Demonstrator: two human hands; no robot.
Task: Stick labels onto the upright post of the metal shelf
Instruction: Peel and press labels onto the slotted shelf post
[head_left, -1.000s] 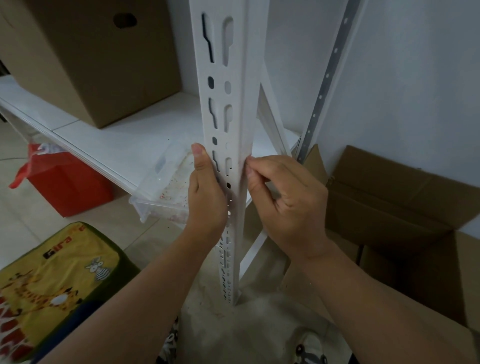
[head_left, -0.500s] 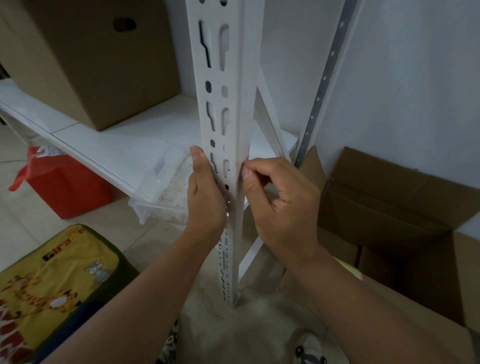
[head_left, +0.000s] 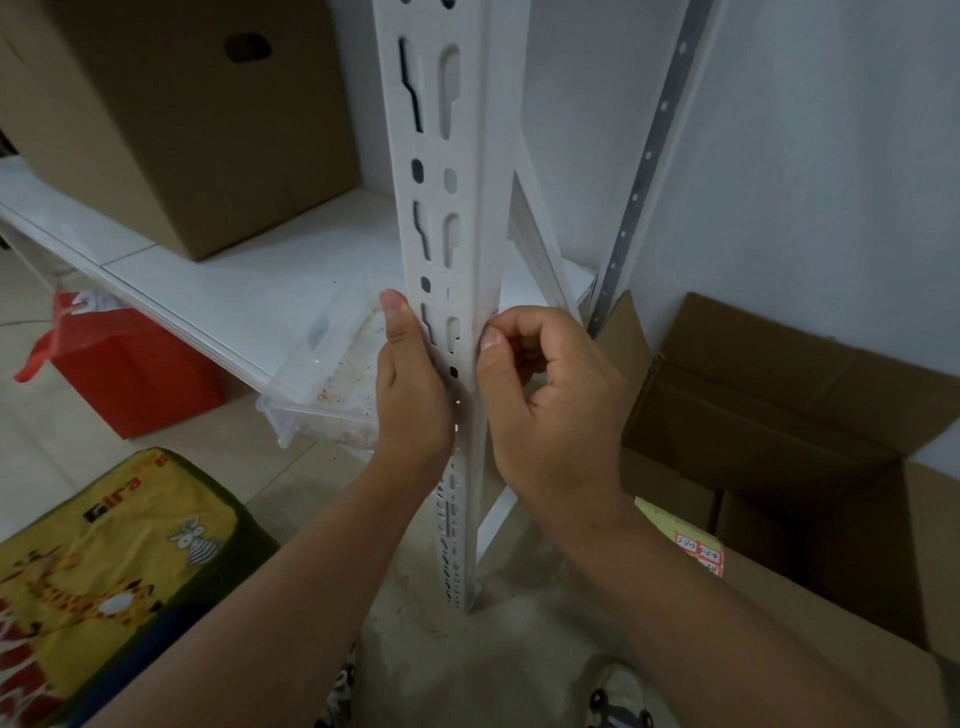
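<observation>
The white perforated upright post (head_left: 470, 218) of the metal shelf stands in the middle of the view. My left hand (head_left: 413, 384) holds its left side at mid height, thumb straight up along the front face, fingers hidden behind. My right hand (head_left: 545, 400) is at the post's right edge with fingers curled. Its thumb and forefinger pinch a small red-edged label (head_left: 492, 313) against that edge; most of the label is hidden. A label sheet (head_left: 698, 553) with red-framed stickers lies on a cardboard flap behind my right forearm.
A closed cardboard box (head_left: 182, 130) sits on the white shelf board (head_left: 218, 291). Below it are a clear plastic tub (head_left: 322, 374) and a red bag (head_left: 130, 374). A yellow cushion (head_left: 104, 561) lies at the lower left, an open cardboard box (head_left: 779, 415) at the right.
Both hands stay at the same height on the post. My right hand's fingers have curled in tighter at the post's edge, and a bit of red label edge shows above the forefinger.
</observation>
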